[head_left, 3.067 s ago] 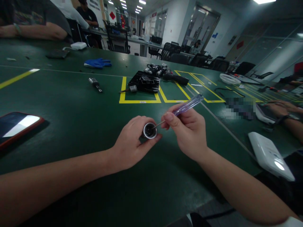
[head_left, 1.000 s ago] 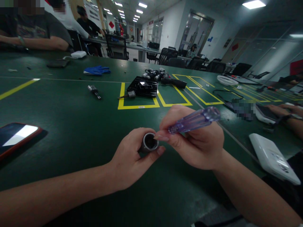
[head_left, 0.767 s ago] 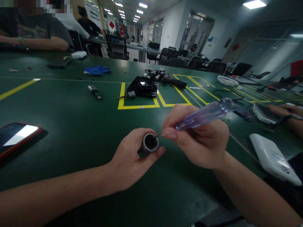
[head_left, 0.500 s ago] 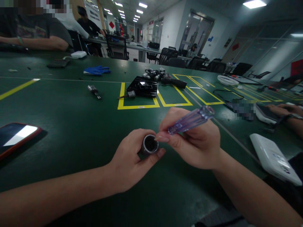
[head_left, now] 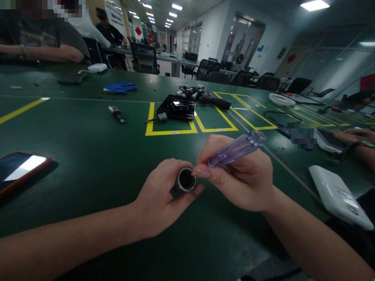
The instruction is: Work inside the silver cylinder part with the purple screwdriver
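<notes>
My left hand [head_left: 162,195] is wrapped round a dark hollow cylinder [head_left: 186,180], whose round open end with a pale metal rim faces me. In my right hand [head_left: 237,171] is a screwdriver [head_left: 237,149] with a clear purplish handle, gripped between thumb and fingers and slanting up to the right. Its shaft is hidden by my fingers. My right thumb and fingertips are at the cylinder's rim, and whether the tip reaches inside cannot be made out. Both hands are over the green table [head_left: 117,242].
A red-cased phone [head_left: 23,169] lies at left, a white device [head_left: 340,197] at right. Further back are a small metal part [head_left: 116,114], a blue glove [head_left: 120,87], a black ribbed piece [head_left: 177,108] and a black flashlight-like tube [head_left: 216,102]. A co-worker's hands [head_left: 354,136] are at the right edge.
Almost nothing differs. My hands, the cylinder and the screwdriver have shifted only very slightly, with both grips kept.
</notes>
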Demonstrator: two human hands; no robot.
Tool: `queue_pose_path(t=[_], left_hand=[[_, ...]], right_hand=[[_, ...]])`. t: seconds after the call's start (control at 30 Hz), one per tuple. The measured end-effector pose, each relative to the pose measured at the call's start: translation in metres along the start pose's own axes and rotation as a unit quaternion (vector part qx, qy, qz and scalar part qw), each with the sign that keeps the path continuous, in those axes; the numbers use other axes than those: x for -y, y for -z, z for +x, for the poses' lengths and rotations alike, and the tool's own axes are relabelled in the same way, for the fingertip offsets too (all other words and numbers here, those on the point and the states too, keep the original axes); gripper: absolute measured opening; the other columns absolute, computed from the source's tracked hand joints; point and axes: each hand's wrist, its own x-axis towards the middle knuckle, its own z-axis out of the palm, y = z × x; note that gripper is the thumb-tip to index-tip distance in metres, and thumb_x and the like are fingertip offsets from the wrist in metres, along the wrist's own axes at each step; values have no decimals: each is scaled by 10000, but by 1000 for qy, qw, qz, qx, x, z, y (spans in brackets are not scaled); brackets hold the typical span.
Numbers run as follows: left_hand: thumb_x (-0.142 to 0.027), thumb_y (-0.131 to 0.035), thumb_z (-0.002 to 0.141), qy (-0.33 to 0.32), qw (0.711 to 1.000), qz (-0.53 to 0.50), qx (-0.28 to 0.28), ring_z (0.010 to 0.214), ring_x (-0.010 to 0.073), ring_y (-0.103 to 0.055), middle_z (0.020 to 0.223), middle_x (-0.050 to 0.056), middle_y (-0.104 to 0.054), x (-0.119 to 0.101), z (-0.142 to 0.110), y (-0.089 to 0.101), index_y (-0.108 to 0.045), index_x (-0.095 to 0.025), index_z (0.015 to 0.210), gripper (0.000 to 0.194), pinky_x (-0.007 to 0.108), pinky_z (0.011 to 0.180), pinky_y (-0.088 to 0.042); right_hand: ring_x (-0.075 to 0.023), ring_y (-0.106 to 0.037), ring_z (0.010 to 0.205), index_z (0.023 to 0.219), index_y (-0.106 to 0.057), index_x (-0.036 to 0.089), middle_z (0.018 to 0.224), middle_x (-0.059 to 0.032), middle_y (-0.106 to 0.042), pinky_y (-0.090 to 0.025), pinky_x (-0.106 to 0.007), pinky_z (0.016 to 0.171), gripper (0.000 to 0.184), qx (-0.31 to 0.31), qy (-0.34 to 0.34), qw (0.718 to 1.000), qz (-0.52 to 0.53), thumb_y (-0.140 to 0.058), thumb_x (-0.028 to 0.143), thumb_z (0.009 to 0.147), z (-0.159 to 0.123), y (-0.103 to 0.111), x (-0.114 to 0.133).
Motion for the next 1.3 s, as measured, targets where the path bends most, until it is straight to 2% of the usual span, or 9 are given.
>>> queue_pose_path(t=[0.13, 0.33, 0.57, 0.67, 0.77, 0.93, 1.03, 1.13, 1.3], left_hand=[[-314, -526, 841, -53, 997, 49, -14, 797, 195, -584, 864, 47, -606, 4, 0, -1, -495, -182, 958, 180, 343, 685, -468], [-281, -511, 849, -111, 990, 82, -35, 759, 193, -583, 810, 37, -605, 7, 4, -3, -494, -171, 926, 135, 341, 678, -460], [-202, -498, 822, -160, 981, 107, -29, 664, 163, -527, 729, 4, -558, 5, 6, -3, -469, -183, 878, 66, 310, 617, -433], [-196, -500, 816, -165, 979, 118, -29, 666, 170, -522, 725, 8, -558, 5, 6, -2, -466, -183, 849, 49, 316, 614, -433], [-208, -518, 821, -165, 979, 115, -30, 701, 181, -538, 753, 21, -580, 7, 6, -2, -475, -177, 864, 68, 328, 634, -446], [-255, -587, 807, -146, 985, 84, -48, 762, 188, -578, 818, 41, -605, 10, 4, -4, -483, -151, 992, 236, 342, 696, -472], [-263, -603, 797, -140, 985, 76, -63, 766, 184, -582, 821, 39, -596, 9, 3, -3, -483, -157, 967, 233, 328, 682, -475], [-267, -592, 803, -133, 986, 74, -64, 763, 184, -583, 809, 34, -595, 7, 2, -2, -482, -162, 962, 220, 323, 669, -474], [-274, -566, 824, -135, 987, 64, -64, 783, 186, -589, 799, 31, -602, 5, 3, 0, -489, -168, 962, 190, 328, 691, -477]], right_hand=[[-107, -515, 631, 774, -561, 138, 677, -8, -556, -426, -256, 585, 39, -6, -10, 1000, 9, -568, 124, 810, 0, 1, 2], [-70, -477, 601, 738, -558, 91, 658, 6, -518, -384, -213, 568, 78, 31, 10, 999, -28, -579, 110, 811, 0, 0, 3], [-107, -522, 613, 723, -588, 58, 660, -47, -583, -397, -241, 572, 126, 92, 5, 992, -81, -562, 135, 820, 1, 2, 6], [-104, -530, 609, 727, -589, 62, 667, -47, -595, -399, -235, 571, 126, 100, 1, 990, -97, -562, 142, 821, 1, 3, 7], [-79, -516, 591, 742, -581, 84, 653, -8, -573, -395, -208, 562, 101, 91, -15, 992, -91, -566, 147, 821, 2, 4, 6], [-44, -493, 545, 718, -545, 134, 617, 43, -515, -385, -168, 514, 120, 26, -98, 995, -4, -566, 170, 830, 1, 5, 1], [-51, -505, 546, 753, -548, 147, 624, 44, -524, -392, -175, 506, 79, -7, -143, 988, 51, -574, 173, 823, -1, 4, 0], [-51, -513, 564, 766, -557, 147, 643, 42, -533, -404, -177, 523, 52, -17, -140, 987, 76, -575, 144, 816, -3, 2, 1], [-44, -507, 609, 758, -578, 120, 659, 39, -540, -408, -169, 572, 47, 8, -86, 995, 56, -597, 107, 799, -2, 0, 7]])
